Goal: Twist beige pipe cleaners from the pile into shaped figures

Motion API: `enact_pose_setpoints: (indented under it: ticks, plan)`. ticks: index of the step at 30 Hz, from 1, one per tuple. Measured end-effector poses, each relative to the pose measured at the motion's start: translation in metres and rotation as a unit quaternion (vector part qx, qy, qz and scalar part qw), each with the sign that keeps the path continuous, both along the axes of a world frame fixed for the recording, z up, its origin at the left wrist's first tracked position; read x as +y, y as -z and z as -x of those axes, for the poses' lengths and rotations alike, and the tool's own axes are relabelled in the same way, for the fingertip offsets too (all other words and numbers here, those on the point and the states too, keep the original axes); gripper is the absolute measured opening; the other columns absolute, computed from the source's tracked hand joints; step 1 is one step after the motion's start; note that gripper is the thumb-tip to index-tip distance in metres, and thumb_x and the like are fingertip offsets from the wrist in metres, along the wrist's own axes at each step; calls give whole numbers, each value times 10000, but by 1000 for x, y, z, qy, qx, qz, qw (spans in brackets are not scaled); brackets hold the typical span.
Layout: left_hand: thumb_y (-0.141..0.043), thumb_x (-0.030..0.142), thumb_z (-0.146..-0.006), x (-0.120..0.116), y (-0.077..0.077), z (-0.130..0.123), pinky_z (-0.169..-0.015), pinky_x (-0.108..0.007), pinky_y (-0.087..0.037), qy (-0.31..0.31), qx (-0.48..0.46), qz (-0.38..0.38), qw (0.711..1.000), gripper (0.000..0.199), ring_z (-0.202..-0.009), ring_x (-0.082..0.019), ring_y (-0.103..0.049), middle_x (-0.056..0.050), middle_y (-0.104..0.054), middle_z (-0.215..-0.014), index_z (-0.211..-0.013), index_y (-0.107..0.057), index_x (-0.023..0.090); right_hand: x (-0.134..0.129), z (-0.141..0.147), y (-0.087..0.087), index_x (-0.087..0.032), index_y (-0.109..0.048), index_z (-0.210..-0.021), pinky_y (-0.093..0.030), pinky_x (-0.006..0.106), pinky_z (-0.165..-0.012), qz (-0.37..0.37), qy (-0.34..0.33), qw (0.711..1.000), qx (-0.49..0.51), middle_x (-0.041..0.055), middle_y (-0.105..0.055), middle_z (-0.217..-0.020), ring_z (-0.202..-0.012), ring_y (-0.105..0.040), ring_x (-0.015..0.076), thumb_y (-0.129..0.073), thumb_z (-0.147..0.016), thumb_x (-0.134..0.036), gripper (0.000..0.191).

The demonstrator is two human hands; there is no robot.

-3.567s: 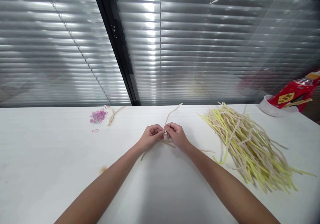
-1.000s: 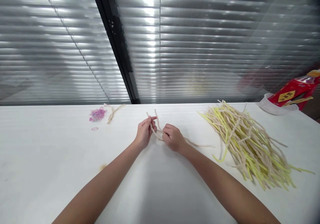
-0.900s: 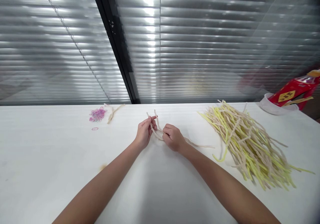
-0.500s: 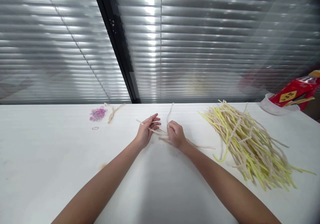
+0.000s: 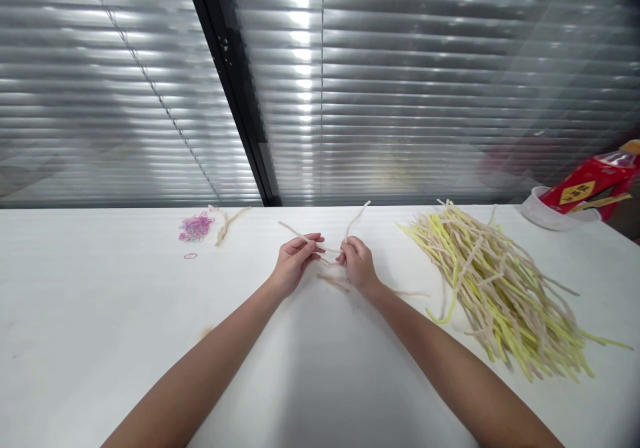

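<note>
Beige fuzzy strands, like pipe cleaners or thick yarn, stretch between my two hands over the white table. My left hand is closed on a beige strand, pinched under the thumb, with one end sticking out to the upper left. Closed too, my right hand pinches a beige strand whose end curves up toward the window. A second thin strand runs lower between the fingertips; whether it is the same piece I cannot tell. Below the hands, more beige strands lie on the table, partly hidden by my right wrist.
A large heap of yellow and beige strands lies at the right. To the left are a pile of small pink and purple rubber bands and a twisted beige piece. A clear plastic bowl and a red package stand at the far right.
My left fingers have closed on the strand. My right hand has turned and risen slightly, and the strand end above it has swung to the right.
</note>
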State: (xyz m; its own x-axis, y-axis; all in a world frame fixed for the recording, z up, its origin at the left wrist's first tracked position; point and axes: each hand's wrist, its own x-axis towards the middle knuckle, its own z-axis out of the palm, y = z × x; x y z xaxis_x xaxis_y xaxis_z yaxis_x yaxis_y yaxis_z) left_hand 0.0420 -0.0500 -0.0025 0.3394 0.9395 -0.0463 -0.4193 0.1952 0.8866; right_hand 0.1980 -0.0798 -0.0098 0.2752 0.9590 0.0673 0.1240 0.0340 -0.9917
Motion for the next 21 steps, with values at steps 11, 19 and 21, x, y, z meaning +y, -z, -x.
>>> enact_pose_setpoints:
  ticks: [11, 19, 21]
  plan:
    - [-766, 278, -603, 0, 3, -3, -634, -230, -434, -76, 30, 8, 997, 166, -625, -80, -526, -56, -650, -823, -679, -704, 145, -1, 1, 1, -231, -388, -1198, -522, 273, -590, -23, 60, 997, 33, 48, -419, -1106, -526, -487, 37, -572, -765, -384, 495]
    - [-764, 236, -600, -8, 2, -6, -680, -279, -444, -119, 91, -115, 982, 106, -743, -165, -591, -49, -641, -710, -649, -699, 169, -7, 1, 1, -187, -581, -980, -364, 206, -458, -88, -50, 995, -2, 2, -510, -737, -476, -396, 58, -533, -830, -409, 272]
    - [-743, 235, -633, -10, 2, -6, -652, -282, -437, -136, 132, -184, 964, 81, -708, -163, -587, -49, -638, -703, -652, -693, 175, -8, 2, 0, -179, -587, -964, -326, 207, -435, -87, -62, 994, 26, -8, -490, -674, -457, -378, 60, -532, -833, -424, 284]
